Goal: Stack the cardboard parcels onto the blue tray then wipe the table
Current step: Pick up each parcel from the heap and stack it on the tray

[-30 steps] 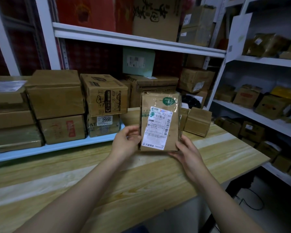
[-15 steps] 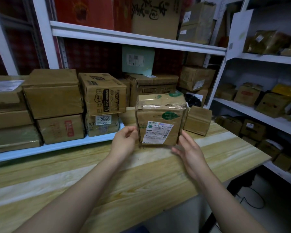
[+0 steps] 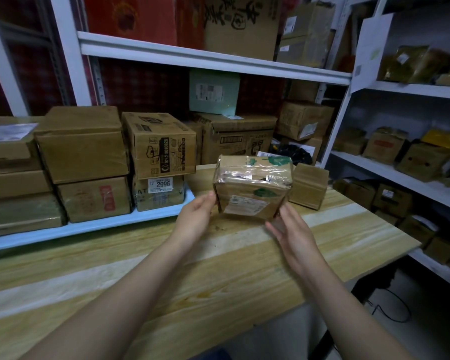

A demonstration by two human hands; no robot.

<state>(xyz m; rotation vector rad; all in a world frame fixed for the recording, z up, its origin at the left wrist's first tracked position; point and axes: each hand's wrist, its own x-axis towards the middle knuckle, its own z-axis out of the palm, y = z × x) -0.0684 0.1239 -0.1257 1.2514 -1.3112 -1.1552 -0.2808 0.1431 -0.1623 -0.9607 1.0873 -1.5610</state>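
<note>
- Tipped further back than half a second earlier: held parcel (image 3: 252,188), with the tape-wrapped top face now broad to the camera and the white label face foreshortened beneath it (one second earlier, stood upright with the label square to the camera).
- Carried lower in view than before, over the far middle of the table (image 3: 166,268); lower edge close above the wood, contact with it not discernible.
- Left hand (image 3: 195,216): raised at the parcel's left side, fingers nearly straight, tips pressed against the left face near its top edge; thumb not discernible; nothing curled round the cardboard.
- Right hand (image 3: 291,229): set at the parcel's lower right corner, fingers extended and motion-blurred, tips touching that corner from the near side; likewise spread rather than closed.
- Supported, so far as visible, only between the two hands.
- Blue tray (image 3: 94,226): along the rear left of the table, loaded with stacked parcels (image 3: 81,144) in two tiers; nearest the hands, a printed box (image 3: 159,144) resting on a box labelled 2996 (image 3: 159,189).
- Held parcel to the right of the tray, near its right end but apart from it and from the load.
- Small box (image 3: 308,185): on the table just behind and right of the held parcel, partly hidden by it.
- White shelving (image 3: 213,61): behind and to the right, filled with further cartons, among them a pale green box (image 3: 213,92) standing on a brown carton.
</note>
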